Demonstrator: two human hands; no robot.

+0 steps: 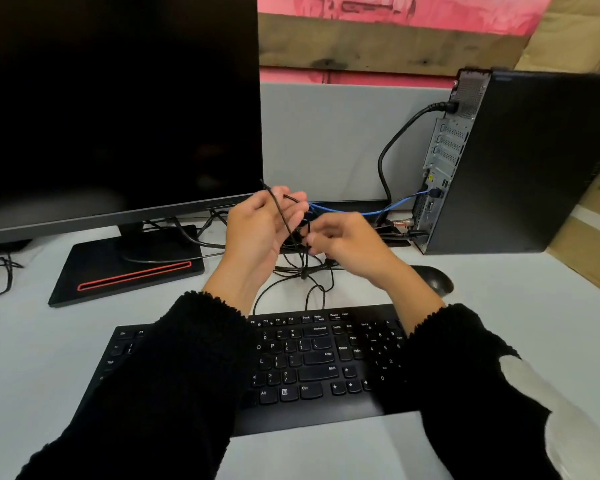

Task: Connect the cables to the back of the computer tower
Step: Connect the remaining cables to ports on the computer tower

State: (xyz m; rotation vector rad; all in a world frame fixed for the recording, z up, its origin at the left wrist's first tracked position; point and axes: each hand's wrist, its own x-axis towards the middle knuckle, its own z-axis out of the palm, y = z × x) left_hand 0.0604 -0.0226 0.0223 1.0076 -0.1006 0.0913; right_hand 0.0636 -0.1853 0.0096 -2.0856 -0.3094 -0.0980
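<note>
Near: the keyboard [291,362] lies on the surface [32,358]. Above its far edge, the left hand [257,230] curls its fingers [297,199] around a thin black cable [280,216]. The right hand [343,244] pinches the same tangle [305,268] just beside it. The held cable runs near-to-far, rising toward the monitor [118,109]; its plug is not visible. Far right, the tower [520,161] stands upright, its back [444,157] facing left, with a power lead [392,147] and blue cable [354,211] already seated.

Risk: pulling a knotted strand likely tightens the tangle or tugs the blue cable loose.
</note>
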